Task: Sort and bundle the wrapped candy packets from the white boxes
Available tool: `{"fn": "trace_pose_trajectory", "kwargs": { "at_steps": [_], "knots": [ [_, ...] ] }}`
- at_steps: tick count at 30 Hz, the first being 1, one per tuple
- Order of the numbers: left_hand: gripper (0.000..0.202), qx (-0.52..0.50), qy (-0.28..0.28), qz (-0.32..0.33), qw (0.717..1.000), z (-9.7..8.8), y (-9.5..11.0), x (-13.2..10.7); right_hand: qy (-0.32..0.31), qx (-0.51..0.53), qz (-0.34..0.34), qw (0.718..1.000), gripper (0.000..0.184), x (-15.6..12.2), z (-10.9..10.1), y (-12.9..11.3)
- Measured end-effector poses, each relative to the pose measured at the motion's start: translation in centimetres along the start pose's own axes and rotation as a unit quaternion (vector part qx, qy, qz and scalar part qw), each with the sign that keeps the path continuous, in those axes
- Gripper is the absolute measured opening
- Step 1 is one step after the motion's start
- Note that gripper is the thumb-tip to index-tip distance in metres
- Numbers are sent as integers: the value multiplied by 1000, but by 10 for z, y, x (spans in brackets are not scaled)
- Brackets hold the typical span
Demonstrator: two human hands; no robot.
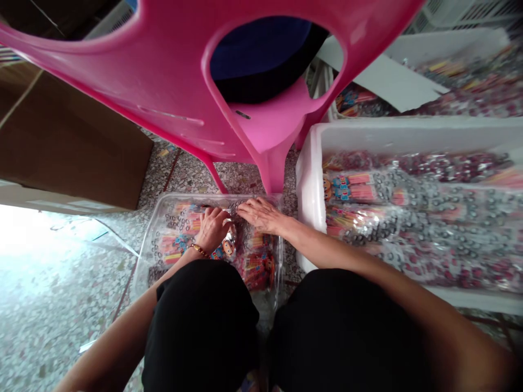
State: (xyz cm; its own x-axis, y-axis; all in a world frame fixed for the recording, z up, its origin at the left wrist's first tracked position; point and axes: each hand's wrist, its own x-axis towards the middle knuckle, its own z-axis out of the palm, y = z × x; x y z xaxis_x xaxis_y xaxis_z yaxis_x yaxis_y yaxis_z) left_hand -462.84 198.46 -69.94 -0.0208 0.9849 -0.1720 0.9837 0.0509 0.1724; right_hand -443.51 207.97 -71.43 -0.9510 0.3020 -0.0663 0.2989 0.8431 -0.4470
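Note:
A clear plastic tub stands on the floor in front of my knees, holding several clear-wrapped packets with pink and yellow sticks and cartoon-figure labels. My left hand reaches into it with bent fingers, touching a shiny packet near the middle; whether it grips anything is unclear. At the tub's far right side lies my right hand, palm down, its fingers stretched over the packets there. Beneath that hand, more packets with red and orange contents rest against the right wall.
A pink plastic chair rises just beyond the tub. On the right, a white foam box holds rows of similar packets, with another filled container behind it. Cardboard boxes stand at left on the speckled floor.

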Motion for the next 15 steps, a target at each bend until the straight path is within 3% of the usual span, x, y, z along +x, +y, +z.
{"fn": "trace_pose_trajectory", "kwargs": {
  "at_steps": [3,5,12,15],
  "knots": [
    [21,-20,-6,72,997,0,4,-3,7,-18,12,1000,41,-1,0,1],
    [22,-19,-26,84,996,5,4,-5,20,-22,17,999,39,0,1,4],
    [21,-82,-17,-87,993,21,12,-4,35,11,32,999,37,1,4,14],
    [22,-114,-10,-124,986,23,20,5,44,16,27,999,36,1,3,15]
  ]
}}
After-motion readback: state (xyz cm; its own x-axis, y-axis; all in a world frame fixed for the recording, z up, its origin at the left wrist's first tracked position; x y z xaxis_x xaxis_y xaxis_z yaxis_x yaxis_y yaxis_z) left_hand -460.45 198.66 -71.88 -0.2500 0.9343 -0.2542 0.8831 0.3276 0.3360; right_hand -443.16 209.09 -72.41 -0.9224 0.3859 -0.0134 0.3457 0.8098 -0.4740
